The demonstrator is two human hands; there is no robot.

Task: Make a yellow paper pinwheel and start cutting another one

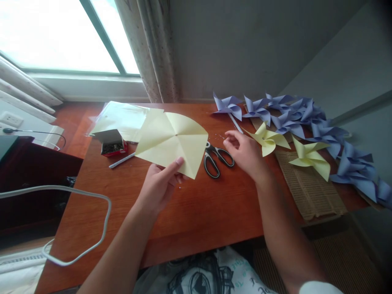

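My left hand pinches a creased sheet of pale yellow paper by its near edge, thumb on top. Fold lines meet at a small dark spot near the sheet's middle. My right hand is over the table to the right, fingers loosely curled and a little apart, with nothing visible in them. Close by it lie black-and-grey scissors, their blades hidden under the paper. Tiny beads or pins are scattered just beyond the fingertips.
Yellow pinwheels and several blue pinwheels fill the right side, partly over corrugated cardboard. At left are a small red box, a paper stick, plastic-wrapped paper and a white cable on the wooden table.
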